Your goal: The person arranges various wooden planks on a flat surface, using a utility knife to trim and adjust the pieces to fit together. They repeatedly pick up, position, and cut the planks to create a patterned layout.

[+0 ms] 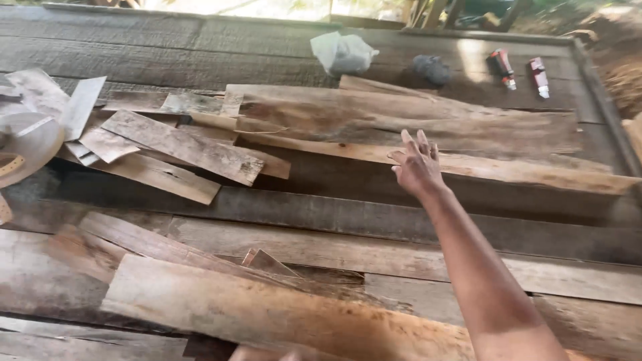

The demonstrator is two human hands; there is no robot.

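Long plank (468, 164) under right hand (417, 168), fingers spread and grasping nothing, near its front edge, bare boards (321, 214) below.

crumpled white plastic bag (343, 52), dark cloth lump (431, 68), 2 red-and-white tools (521, 71)

We see a long, pale, weathered plank (468, 164) lying flat atop other boards, running toward the desk's right edge.
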